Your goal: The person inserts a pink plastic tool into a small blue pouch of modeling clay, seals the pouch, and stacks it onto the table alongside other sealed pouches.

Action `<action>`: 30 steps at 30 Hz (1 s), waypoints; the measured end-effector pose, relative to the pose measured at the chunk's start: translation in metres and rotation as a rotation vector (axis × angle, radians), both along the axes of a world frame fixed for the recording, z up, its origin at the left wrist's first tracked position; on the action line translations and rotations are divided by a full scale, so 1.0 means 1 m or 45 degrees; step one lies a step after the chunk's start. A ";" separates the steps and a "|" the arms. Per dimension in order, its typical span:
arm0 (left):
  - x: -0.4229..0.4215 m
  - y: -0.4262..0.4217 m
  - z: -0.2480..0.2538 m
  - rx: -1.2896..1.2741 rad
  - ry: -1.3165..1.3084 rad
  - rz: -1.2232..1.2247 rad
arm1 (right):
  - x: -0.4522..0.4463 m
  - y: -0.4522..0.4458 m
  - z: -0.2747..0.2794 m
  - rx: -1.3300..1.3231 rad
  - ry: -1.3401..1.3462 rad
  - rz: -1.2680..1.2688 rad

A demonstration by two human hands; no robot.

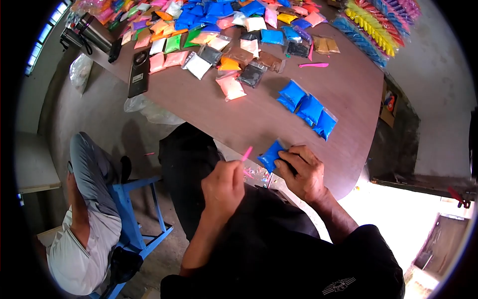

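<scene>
My left hand (224, 185) is closed around a thin pink plastic tool (247, 153), whose tip sticks up above the fingers. Between thumb and fingers, my right hand (302, 172) pinches a small blue packet (271, 156) at the table's near edge. The two hands are apart, with the packet's left end toward the tool. Farther up on the brown table (259, 112) lie several blue packets (311, 108) in an overlapping row. Another pink tool (313, 65) lies flat beyond them.
Many coloured packets (199, 65) cover the table's far side. A black phone (139, 74) and a metal flask (94, 32) are at its left edge. Bagged coloured items (371, 27) lie at the far right. Another person (89, 234) sits at lower left by a blue stool (130, 212).
</scene>
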State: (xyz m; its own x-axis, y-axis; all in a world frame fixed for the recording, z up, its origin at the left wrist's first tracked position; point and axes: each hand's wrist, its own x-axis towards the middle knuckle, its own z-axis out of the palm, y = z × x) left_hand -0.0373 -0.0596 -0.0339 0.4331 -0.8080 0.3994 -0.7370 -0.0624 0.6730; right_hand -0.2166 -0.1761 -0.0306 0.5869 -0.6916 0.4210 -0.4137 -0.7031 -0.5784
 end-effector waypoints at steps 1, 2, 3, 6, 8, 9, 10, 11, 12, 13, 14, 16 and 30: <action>-0.005 0.002 0.005 0.002 0.055 -0.036 | 0.000 0.000 -0.001 -0.005 -0.014 -0.018; -0.012 0.003 0.009 -0.005 0.068 -0.121 | 0.000 0.001 -0.001 -0.005 -0.013 -0.014; -0.018 0.002 0.004 -0.074 0.068 -0.233 | 0.001 0.000 0.000 -0.011 -0.012 -0.015; -0.016 -0.002 -0.009 -0.003 -0.017 -0.157 | 0.001 -0.002 -0.003 -0.035 -0.016 -0.019; -0.004 -0.003 -0.012 0.022 -0.049 -0.005 | 0.001 -0.001 -0.004 -0.056 -0.024 -0.021; 0.000 -0.003 -0.010 -0.018 -0.009 0.047 | 0.002 -0.001 -0.003 -0.048 -0.026 -0.029; -0.001 -0.002 -0.007 -0.028 0.005 0.033 | 0.003 0.000 -0.003 -0.039 -0.028 -0.036; -0.001 -0.001 -0.003 -0.039 0.018 0.022 | 0.004 0.000 -0.002 -0.040 -0.030 -0.032; -0.006 0.002 0.003 -0.022 0.049 -0.056 | 0.004 0.000 -0.001 -0.020 -0.026 -0.046; -0.013 0.002 0.009 -0.004 0.082 -0.134 | 0.004 0.001 -0.001 0.002 -0.020 -0.060; -0.018 -0.001 0.010 -0.060 0.078 -0.192 | 0.004 0.001 -0.001 0.001 -0.019 -0.058; -0.016 -0.005 0.009 -0.013 0.038 -0.177 | 0.003 0.000 -0.001 -0.008 -0.016 -0.065; 0.008 -0.022 0.015 0.175 -0.256 0.000 | 0.003 0.001 0.000 -0.013 0.002 -0.070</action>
